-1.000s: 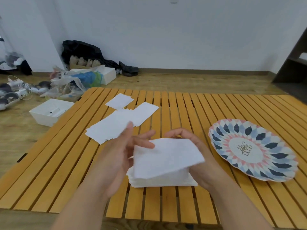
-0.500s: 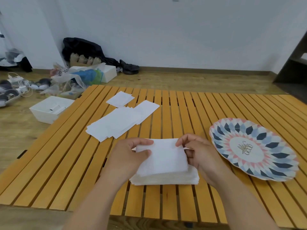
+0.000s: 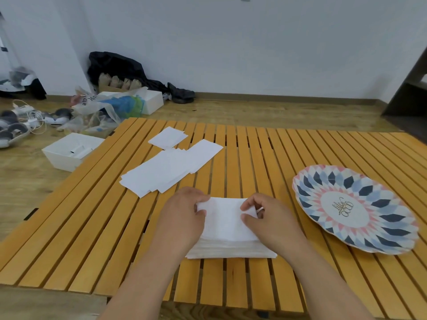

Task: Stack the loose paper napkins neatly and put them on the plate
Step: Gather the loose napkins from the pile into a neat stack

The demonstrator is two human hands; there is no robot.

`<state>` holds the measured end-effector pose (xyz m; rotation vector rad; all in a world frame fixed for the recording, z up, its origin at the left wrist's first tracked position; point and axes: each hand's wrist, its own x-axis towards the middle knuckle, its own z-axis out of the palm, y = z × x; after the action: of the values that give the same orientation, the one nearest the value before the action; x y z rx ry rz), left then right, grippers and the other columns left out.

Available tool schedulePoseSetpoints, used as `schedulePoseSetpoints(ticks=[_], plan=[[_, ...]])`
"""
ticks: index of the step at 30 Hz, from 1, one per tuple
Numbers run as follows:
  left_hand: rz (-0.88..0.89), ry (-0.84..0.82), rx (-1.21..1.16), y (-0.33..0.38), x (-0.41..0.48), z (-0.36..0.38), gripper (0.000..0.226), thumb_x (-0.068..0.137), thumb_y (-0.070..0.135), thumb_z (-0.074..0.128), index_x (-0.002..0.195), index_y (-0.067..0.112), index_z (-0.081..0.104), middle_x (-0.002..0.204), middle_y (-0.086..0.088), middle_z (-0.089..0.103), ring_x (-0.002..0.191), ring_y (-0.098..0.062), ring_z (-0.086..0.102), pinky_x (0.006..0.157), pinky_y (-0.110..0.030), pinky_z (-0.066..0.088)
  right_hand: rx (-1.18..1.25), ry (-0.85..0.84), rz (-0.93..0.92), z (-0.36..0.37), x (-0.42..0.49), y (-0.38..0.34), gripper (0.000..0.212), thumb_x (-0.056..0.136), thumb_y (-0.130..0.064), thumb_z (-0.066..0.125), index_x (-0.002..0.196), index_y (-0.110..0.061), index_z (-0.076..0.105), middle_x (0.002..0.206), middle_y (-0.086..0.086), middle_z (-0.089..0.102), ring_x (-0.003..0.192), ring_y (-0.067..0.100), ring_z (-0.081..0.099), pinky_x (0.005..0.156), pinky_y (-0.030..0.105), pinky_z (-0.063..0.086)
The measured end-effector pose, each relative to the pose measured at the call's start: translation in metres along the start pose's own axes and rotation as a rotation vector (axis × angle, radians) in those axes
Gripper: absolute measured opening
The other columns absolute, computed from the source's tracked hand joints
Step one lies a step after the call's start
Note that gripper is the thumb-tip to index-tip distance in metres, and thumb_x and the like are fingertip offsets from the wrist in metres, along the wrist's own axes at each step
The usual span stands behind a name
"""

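A stack of white paper napkins (image 3: pixel 227 241) lies on the slatted wooden table (image 3: pixel 265 158) in front of me. My left hand (image 3: pixel 182 218) pinches the left side of the top napkin, fingers curled over its far left corner. My right hand (image 3: pixel 270 220) pinches its right side, thumb on top. Several loose napkins (image 3: pixel 168 168) lie spread further back to the left, with a small separate pile (image 3: pixel 168 137) behind them. The patterned plate (image 3: pixel 353 209), blue, pink and white, sits empty to the right of the stack.
Left of the table on the floor are a white open box (image 3: pixel 71 151), plastic bags (image 3: pixel 104 107) and cables. A black bag and shoes lie by the wall. A dark piece of furniture (image 3: pixel 411 93) stands at the far right.
A napkin held up between both hands has been laid on the stack. Both hands came down with it and now pinch its two sides.
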<state>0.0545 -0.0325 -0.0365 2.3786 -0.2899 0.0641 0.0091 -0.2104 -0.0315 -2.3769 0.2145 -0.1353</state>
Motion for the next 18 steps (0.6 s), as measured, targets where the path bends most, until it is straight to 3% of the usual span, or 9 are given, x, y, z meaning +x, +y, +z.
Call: schedulePoseSetpoints(ticks=[5, 8, 12, 15, 18], plan=[[-0.043, 0.093, 0.056, -0.015, 0.01, -0.011, 0.024, 0.088, 0.011, 0.058, 0.098, 0.031, 0.067, 0.114, 0.017, 0.053, 0.086, -0.002, 0.057, 0.075, -0.026, 0.05, -0.177, -0.033, -0.048, 0.006, -0.002, 0.002, 0.011, 0.091, -0.032, 0.057, 0.1, -0.035, 0.051, 0.099, -0.015, 0.042, 0.073, 0.003, 0.048, 0.058, 0.015, 0.038], [-0.1, 0.244, 0.111, -0.038, 0.037, -0.022, 0.022, 0.089, 0.015, 0.058, 0.103, 0.03, 0.064, 0.115, 0.01, 0.058, 0.093, -0.008, 0.058, 0.069, -0.028, 0.047, -0.233, -0.013, -0.079, 0.007, -0.003, 0.002, 0.014, 0.09, -0.035, 0.056, 0.102, -0.036, 0.051, 0.108, -0.013, 0.034, 0.093, 0.003, 0.044, 0.07, 0.019, 0.044], [-0.13, 0.13, 0.336, -0.073, 0.08, -0.017, 0.036, 0.09, 0.031, 0.061, 0.125, 0.023, 0.057, 0.13, 0.001, 0.056, 0.118, -0.02, 0.053, 0.085, -0.036, 0.047, -0.322, 0.086, -0.154, 0.002, -0.004, 0.001, 0.023, 0.087, -0.045, 0.054, 0.108, -0.038, 0.052, 0.11, -0.014, 0.024, 0.106, 0.003, 0.029, 0.085, 0.022, 0.038], [-0.112, 0.061, 0.416, -0.086, 0.093, -0.013, 0.037, 0.09, 0.037, 0.06, 0.124, 0.021, 0.059, 0.128, 0.0, 0.057, 0.118, -0.023, 0.052, 0.089, -0.039, 0.047, -0.292, 0.114, -0.181, 0.001, -0.004, 0.002, 0.028, 0.089, -0.05, 0.049, 0.114, -0.037, 0.053, 0.111, -0.015, 0.026, 0.106, 0.002, 0.029, 0.09, 0.024, 0.039], [-0.107, 0.125, 0.386, -0.092, 0.1, -0.012, 0.027, 0.09, 0.038, 0.06, 0.112, 0.022, 0.064, 0.119, -0.001, 0.062, 0.11, -0.023, 0.056, 0.083, -0.039, 0.05, -0.245, 0.093, -0.192, 0.002, -0.001, 0.002, 0.031, 0.092, -0.05, 0.046, 0.118, -0.037, 0.053, 0.114, -0.015, 0.034, 0.107, 0.001, 0.032, 0.093, 0.024, 0.038]])
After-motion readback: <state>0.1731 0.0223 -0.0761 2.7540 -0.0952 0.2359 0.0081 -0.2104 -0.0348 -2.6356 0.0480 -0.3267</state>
